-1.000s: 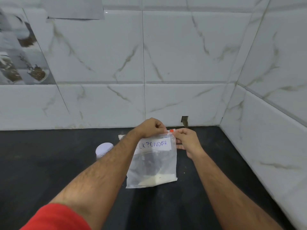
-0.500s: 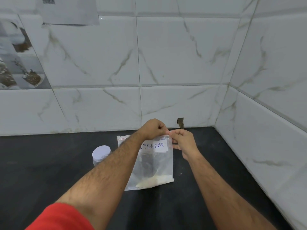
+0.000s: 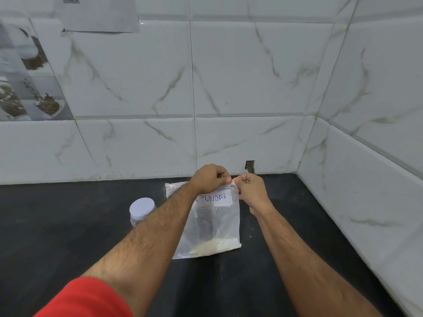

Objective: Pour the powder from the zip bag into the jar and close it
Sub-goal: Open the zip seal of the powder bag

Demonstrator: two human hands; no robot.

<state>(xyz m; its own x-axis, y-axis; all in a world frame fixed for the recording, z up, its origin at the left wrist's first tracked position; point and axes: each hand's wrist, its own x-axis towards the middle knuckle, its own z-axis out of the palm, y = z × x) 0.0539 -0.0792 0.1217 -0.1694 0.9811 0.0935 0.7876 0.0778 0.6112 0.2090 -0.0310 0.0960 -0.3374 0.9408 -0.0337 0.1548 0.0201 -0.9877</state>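
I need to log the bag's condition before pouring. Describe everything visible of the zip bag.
The zip bag is clear, thin plastic with a red zip strip along its top and a white label handwritten "POWDER", partly hidden by the left forearm. A little pale powder sits in its bottom. It hangs upright over the black counter, right of the jar. The left hand and right hand pinch its top edge near the right corner.

The left forearm [image 3: 164, 227] is covering the first letters of the zip bag's label [image 3: 215, 199] (only "POWDER" is showing) and part of the jar [image 3: 142, 211]. The paper sheet [image 3: 98, 13] is running off the top edge, its print too blurred to read.
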